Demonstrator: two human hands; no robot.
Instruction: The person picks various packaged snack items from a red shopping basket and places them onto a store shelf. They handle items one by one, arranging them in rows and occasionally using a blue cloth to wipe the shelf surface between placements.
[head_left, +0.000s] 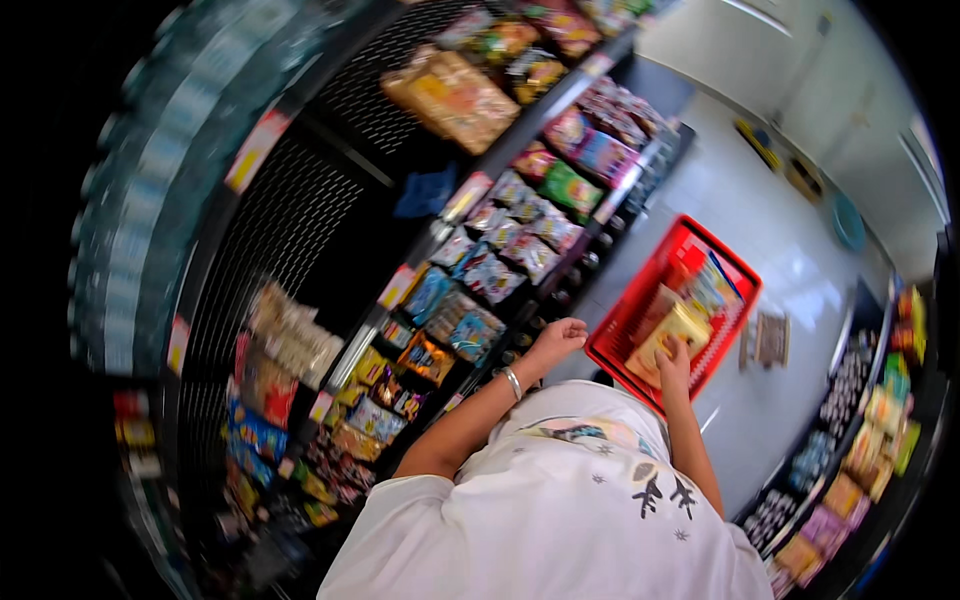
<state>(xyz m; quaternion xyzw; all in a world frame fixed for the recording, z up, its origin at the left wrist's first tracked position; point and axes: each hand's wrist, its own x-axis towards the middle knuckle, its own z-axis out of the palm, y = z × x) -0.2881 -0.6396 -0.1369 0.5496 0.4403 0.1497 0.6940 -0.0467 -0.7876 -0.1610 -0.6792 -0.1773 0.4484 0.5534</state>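
A red plastic shopping basket (613, 346) stands in front of me, right of centre. Inside its near half lies a yellow package (684, 328), with my right hand (675, 358) on its near right side, thumb and fingers spread over it; a firm grip is hard to make out. Farther in the basket rest a light printed packet (712, 283) with a blue edge and a red item. My left hand (564, 341) hovers just left of the basket's rim, fingers loosely curled, with nothing seen in it. A silver bangle (513, 383) is on that wrist.
Black shelves (351, 354) of bagged snacks run along my left, with bottled water (161, 195) on top. More stocked shelves (844, 420) stand at the right. On the tiled floor are a small wooden stool (771, 339), a teal basin (848, 221) and a brown container (805, 180).
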